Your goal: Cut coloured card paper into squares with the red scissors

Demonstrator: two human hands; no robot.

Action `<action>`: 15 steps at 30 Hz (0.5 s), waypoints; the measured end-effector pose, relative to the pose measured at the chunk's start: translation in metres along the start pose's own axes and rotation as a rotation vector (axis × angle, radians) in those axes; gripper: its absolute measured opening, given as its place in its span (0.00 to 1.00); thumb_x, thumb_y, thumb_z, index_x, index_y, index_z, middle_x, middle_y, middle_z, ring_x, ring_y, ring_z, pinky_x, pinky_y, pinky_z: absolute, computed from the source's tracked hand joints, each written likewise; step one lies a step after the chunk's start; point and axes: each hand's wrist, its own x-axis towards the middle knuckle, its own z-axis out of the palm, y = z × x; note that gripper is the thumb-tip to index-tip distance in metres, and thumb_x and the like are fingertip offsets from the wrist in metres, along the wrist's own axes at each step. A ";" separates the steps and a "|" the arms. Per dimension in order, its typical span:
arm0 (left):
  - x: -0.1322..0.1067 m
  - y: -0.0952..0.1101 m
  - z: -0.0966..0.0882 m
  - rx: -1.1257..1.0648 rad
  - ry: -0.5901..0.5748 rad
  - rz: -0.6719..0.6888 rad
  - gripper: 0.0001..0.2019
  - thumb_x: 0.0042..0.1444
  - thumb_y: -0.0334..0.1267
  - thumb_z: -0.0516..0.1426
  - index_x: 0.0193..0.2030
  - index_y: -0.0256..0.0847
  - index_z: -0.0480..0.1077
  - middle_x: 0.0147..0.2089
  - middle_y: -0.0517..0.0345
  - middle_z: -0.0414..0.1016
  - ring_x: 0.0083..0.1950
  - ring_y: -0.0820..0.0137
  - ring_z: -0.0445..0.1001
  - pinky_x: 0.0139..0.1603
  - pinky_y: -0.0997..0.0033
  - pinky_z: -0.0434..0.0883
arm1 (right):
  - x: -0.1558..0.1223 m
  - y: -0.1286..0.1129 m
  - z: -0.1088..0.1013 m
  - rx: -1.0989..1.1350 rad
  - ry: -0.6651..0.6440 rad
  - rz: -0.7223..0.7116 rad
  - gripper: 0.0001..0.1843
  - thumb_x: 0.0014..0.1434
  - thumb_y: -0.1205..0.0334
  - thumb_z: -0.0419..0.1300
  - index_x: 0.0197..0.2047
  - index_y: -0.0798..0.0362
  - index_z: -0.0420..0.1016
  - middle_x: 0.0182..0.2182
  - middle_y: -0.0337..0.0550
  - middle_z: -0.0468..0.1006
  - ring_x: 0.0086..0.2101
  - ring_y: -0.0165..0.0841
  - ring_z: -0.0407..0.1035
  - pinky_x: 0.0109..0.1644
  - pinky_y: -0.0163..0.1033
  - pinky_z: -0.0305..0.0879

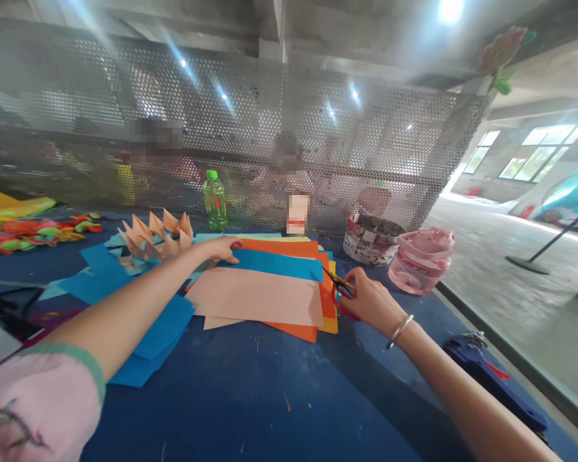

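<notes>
A stack of coloured paper sheets lies on the blue table, a pale peach sheet [260,296] at its front and orange sheets [289,249] showing behind and below. Across the stack runs a blue paper strip [274,263]. At its left end my left hand [224,249] is closed on the strip's edge, thumb and fingers bent. My right hand [366,294] grips red-handled scissors [340,284] by the loops, and the blades point left at the strip's right end. Whether the blades touch the paper is hard to tell.
Folded peach paper points [158,231] and blue sheets [158,340] lie to the left. A green bottle [215,200], a round woven basket [372,240] and a pink plastic container [421,260] stand farther back. A dark blue tool [494,378] rests near the right edge. Perforated mesh [250,109] rises behind.
</notes>
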 end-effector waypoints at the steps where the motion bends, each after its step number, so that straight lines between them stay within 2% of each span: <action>1: 0.001 0.000 -0.001 -0.008 -0.006 0.013 0.17 0.62 0.40 0.58 0.57 0.39 0.68 0.57 0.48 0.71 0.51 0.60 0.74 0.49 0.52 0.74 | 0.001 0.000 -0.001 0.027 0.046 0.011 0.16 0.55 0.64 0.59 0.47 0.55 0.65 0.28 0.42 0.77 0.30 0.39 0.72 0.29 0.35 0.52; 4: 0.003 -0.001 0.000 -0.025 -0.010 0.023 0.17 0.62 0.41 0.58 0.56 0.39 0.68 0.56 0.49 0.72 0.51 0.60 0.75 0.48 0.52 0.74 | 0.003 -0.001 -0.002 0.123 0.171 0.012 0.18 0.57 0.60 0.56 0.51 0.53 0.62 0.28 0.38 0.76 0.28 0.36 0.70 0.30 0.35 0.54; 8: 0.004 -0.004 0.004 -0.047 0.054 0.008 0.17 0.62 0.41 0.58 0.56 0.39 0.68 0.56 0.49 0.72 0.50 0.60 0.75 0.48 0.52 0.74 | 0.002 -0.001 -0.001 0.449 0.279 -0.066 0.18 0.53 0.57 0.58 0.47 0.53 0.67 0.23 0.34 0.70 0.25 0.34 0.65 0.28 0.35 0.54; 12: 0.002 -0.004 0.008 -0.084 0.156 0.027 0.17 0.62 0.41 0.58 0.56 0.39 0.68 0.56 0.49 0.72 0.51 0.60 0.75 0.48 0.52 0.74 | 0.003 0.002 0.005 0.627 0.237 -0.098 0.12 0.53 0.54 0.57 0.40 0.51 0.68 0.20 0.33 0.68 0.24 0.32 0.66 0.26 0.34 0.56; 15: 0.001 -0.001 0.009 -0.117 0.173 0.077 0.17 0.62 0.41 0.58 0.56 0.39 0.68 0.56 0.49 0.72 0.50 0.60 0.75 0.48 0.53 0.75 | 0.007 0.004 0.010 0.780 0.177 -0.069 0.17 0.55 0.50 0.54 0.45 0.50 0.63 0.24 0.34 0.73 0.21 0.32 0.69 0.20 0.32 0.58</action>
